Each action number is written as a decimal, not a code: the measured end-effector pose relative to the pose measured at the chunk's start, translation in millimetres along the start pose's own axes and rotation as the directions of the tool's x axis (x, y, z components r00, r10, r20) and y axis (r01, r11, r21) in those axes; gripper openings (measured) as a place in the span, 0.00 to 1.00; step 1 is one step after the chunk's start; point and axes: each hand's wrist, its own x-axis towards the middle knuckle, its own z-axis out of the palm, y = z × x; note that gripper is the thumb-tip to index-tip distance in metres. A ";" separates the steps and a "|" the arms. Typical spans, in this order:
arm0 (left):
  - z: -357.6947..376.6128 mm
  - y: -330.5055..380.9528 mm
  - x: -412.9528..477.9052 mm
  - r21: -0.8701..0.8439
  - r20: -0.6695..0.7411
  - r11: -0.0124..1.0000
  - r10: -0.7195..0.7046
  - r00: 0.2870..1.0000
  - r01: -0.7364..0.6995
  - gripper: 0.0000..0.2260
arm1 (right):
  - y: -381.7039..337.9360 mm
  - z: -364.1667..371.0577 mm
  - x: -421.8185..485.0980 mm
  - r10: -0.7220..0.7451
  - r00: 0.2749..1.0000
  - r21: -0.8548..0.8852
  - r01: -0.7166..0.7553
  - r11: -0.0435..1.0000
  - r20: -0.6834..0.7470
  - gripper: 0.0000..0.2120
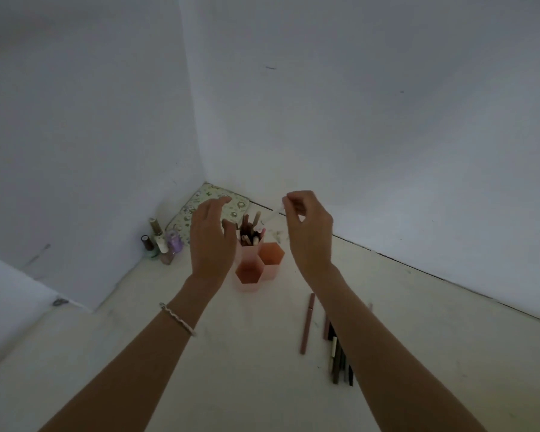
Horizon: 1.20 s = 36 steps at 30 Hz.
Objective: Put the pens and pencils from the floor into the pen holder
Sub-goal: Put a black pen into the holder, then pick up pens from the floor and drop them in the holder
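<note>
Right hand point(306, 226) is pinching a pale pen point(273, 215) by its top end, tip slanting down over the pink pen holder point(256, 263), whose far cell is holding pens. Left hand point(211, 238) is hovering beside the holder, fingers spread, gripping nothing. Pink pen point(307, 322) and dark pencils point(340, 360) are lying on the floor point(231, 369). Small bottles point(159, 244) are standing left.

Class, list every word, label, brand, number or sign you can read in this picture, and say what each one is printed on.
None can be read.
Small bottles by the wall: any labels too small and blurred.
Patterned pouch in the corner: pictures only, no legible words.
Pens on the floor and pen holder: no print visible.
</note>
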 end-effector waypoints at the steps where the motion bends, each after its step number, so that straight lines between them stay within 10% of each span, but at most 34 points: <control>1: -2.7 1.4 1.8 -0.041 0.006 0.999 -0.009 1.000 0.009 0.20 | 1.9 8.4 -1.1 -0.016 0.998 -0.038 0.018 0.999 0.056 0.03; 6: -4.3 19.0 2.4 -0.131 0.039 0.990 -0.046 0.998 0.051 0.18 | 17.7 33.2 -12.0 -0.017 0.937 -0.276 0.120 0.954 0.348 0.08; 11: 25.6 53.7 -32.3 -0.130 0.219 0.987 -0.061 0.974 0.091 0.08 | 35.6 3.3 -14.1 0.000 0.995 -0.271 0.026 0.962 0.097 0.09; 16: 89.4 67.1 -110.1 0.195 0.663 0.981 -0.137 0.736 0.007 0.09 | 66.3 -50.0 -19.5 0.233 0.972 -0.274 -0.216 0.937 0.028 0.11; 22: 128.2 58.7 -153.6 0.361 0.754 0.931 -0.255 0.605 -0.059 0.16 | 99.0 -104.7 -38.4 0.381 0.924 -0.307 -0.358 0.882 0.015 0.11; 29: 110.2 80.2 -104.6 -0.025 0.617 0.988 -0.102 0.781 0.150 0.30 | 133.8 -103.0 -42.0 0.568 0.821 -0.462 -0.486 0.742 0.050 0.08; 36: 89.8 100.8 -66.3 -0.206 0.480 0.978 0.062 0.875 0.044 0.26 | 162.2 -70.1 -47.3 0.761 0.644 -0.778 -0.436 0.453 0.082 0.12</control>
